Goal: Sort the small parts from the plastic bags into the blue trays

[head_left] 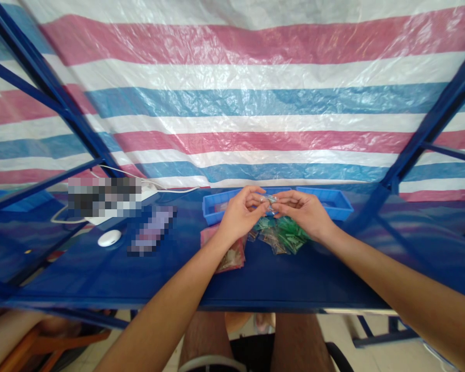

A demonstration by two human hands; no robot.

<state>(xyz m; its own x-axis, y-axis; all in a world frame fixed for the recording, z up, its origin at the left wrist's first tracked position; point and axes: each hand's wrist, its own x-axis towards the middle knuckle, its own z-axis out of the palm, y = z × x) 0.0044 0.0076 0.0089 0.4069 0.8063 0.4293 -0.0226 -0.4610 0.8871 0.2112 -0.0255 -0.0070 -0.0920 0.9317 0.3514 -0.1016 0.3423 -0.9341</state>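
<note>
My left hand (245,209) and my right hand (304,211) meet over the blue table, fingers of both pinching a small clear plastic bag (270,199). What the bag contains is too small to make out. Just below my right hand lie bags with green contents (292,233). Beside them is a clear bag of small brownish pieces (274,241). Under my left wrist sits a stack of pinkish-red bags (232,256), partly covered by the forearm. Behind both hands stand blue plastic trays (335,202), their middle hidden by my fingers.
On the left of the table (294,284) lie a white rounded case (109,238), a blurred-out flat object (153,231) and a white power strip (149,192) with cables. Blue metal posts frame both sides, with a striped plastic sheet (256,103) behind. Another person's arm (11,333) shows at lower left.
</note>
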